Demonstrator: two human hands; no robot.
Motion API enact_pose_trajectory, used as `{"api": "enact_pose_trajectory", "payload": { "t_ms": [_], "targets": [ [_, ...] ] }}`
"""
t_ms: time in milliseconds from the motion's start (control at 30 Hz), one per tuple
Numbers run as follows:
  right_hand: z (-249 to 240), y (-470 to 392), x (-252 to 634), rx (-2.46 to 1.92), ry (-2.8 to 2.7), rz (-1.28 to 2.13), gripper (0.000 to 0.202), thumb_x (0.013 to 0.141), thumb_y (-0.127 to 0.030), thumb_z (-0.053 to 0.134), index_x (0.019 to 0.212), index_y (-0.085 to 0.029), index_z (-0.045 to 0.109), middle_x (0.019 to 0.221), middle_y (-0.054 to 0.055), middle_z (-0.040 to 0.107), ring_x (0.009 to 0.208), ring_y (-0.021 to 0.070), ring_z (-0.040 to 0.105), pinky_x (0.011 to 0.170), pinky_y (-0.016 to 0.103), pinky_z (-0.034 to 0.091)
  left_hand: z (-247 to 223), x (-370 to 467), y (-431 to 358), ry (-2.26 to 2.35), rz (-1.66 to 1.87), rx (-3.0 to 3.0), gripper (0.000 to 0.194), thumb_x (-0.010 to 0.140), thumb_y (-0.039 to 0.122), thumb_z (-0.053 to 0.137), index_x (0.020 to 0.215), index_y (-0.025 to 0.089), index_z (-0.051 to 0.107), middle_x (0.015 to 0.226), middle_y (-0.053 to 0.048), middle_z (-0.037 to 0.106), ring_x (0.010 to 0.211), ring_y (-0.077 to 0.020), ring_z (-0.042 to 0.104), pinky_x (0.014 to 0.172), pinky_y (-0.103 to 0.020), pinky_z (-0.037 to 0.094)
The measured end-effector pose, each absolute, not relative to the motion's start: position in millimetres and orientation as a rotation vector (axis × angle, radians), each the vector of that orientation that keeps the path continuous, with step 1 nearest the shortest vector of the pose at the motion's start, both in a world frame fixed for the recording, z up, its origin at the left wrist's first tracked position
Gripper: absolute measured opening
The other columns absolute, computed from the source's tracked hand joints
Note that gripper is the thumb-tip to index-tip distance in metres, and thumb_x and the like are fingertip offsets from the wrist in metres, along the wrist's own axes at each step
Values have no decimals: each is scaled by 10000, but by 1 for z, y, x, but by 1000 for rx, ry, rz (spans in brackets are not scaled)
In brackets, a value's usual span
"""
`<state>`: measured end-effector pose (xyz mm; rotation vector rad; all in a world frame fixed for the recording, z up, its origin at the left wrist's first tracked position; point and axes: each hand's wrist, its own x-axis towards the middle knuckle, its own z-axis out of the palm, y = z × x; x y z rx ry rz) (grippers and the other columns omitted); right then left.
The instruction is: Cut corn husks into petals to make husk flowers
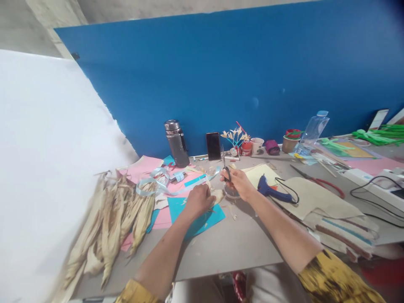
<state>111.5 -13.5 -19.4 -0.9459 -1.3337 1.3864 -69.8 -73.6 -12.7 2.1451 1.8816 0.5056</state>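
Note:
My left hand (199,201) is closed over a blue sheet of paper (197,230), its fingers curled around a pale piece of corn husk (217,196) that sticks out on the right. The fingertips are partly hidden. My right hand (240,182) grips a pair of scissors (227,170) by the dark handles, with the blades pointing up and away from me. Under the right hand is a small round dish (232,193), partly covered. Thin husk scraps (233,215) lie around both hands.
Dried corn husks (110,223) are heaped at left beside pale blue ribbon (148,187). A thermos (177,145), phone (213,146) and husk flowers (235,136) stand at the back. On the right are a blue glue gun (273,191), pliers (315,180), cloth (328,202), plastic bottle (314,132) and power strip (374,185).

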Motion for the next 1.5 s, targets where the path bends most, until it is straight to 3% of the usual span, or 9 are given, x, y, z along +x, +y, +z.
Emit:
{"api": "enact_pose_trajectory", "payload": {
  "t_ms": [200, 367, 533, 667, 933, 1067, 1233, 1367, 1500],
  "targets": [
    [-14, -16, 112, -996, -1371, 1386, 498, 737, -654, 685, 708, -157, 668, 508, -29, 491, 467, 89, 397, 431, 201, 266, -16, -71, -76, 1895, 487, 2172, 125, 751, 296, 625, 746, 202, 543, 790, -64, 604, 779, -228, 549, 627, -307, 286],
    [-6, -22, 107, -1145, -1470, 1225, 405, 737, -547, 697, 655, -151, 663, 536, -15, 529, 483, 93, 431, 460, 217, 285, -13, -77, -74, 1825, 838, 1911, 316, 836, 466, 576, 675, 224, 452, 583, 24, 496, 556, -160, 442, 559, -292, 263],
    [-6, -25, 105, -1249, -1576, 1100, 324, 708, -477, 705, 701, -156, 654, 562, -18, 570, 502, 104, 442, 491, 226, 317, -5, -92, -59, 1765, 1288, 1459, 222, 672, 286, 717, 789, 204, 547, 666, 17, 587, 638, -163, 567, 602, -273, 399],
    [-6, -34, 100, -1386, -1932, 849, 313, 711, -474, 721, 745, -170, 653, 623, 6, 634, 573, 144, 532, 527, 241, 314, 0, -104, -53, 1553, 1636, 1041, 462, 579, 282, 792, 984, 190, 588, 750, 0, 660, 618, -158, 613, 574, -268, 452],
    [6, -60, 86, -1500, -2596, 364, 262, 805, -358, 639, 958, -157, 708, 901, 139, 748, 842, 268, 694, 616, 280, 365, 18, -98, -64, 1050, 1808, 811, 435, 545, 423, 872, 782, 159, 621, 626, 34, 602, 514, -86, 527, 510, -213, 420],
    [8, -62, 89, -1481, -2668, 234, 263, 825, -337, 634, 979, -143, 721, 976, 175, 735, 921, 307, 692, 699, 305, 404, 26, -94, -72, 993, 1814, 876, 365, 562, 378, 877, 691, 158, 615, 618, 26, 597, 544, -81, 521, 553, -213, 437],
    [1, -64, 89, -1415, -2683, 380, 213, 766, -324, 698, 885, -148, 715, 957, 153, 715, 867, 278, 668, 656, 295, 357, 32, -91, -79, 972, 1847, 994, 333, 626, 363, 855, 637, 172, 583, 575, 40, 547, 534, -82, 473, 556, -224, 423],
    [-5, -69, 86, -1348, -2536, 559, 264, 657, -271, 754, 875, -154, 664, 919, 98, 681, 760, 212, 613, 581, 275, 274, 30, -86, -80, 969, 1769, 947, 371, 579, 373, 889, 635, 159, 592, 552, 57, 512, 503, -52, 432, 505, -188, 368],
    [-6, -67, 88, -1197, -2474, 870, 124, 620, -151, 685, 729, -172, 629, 712, 11, 622, 657, 154, 547, 571, 252, 290, 23, -80, -79, 982, 1646, 861, 393, 549, 387, 905, 735, 161, 643, 600, 48, 567, 492, -61, 476, 480, -195, 393]
  ]
}}
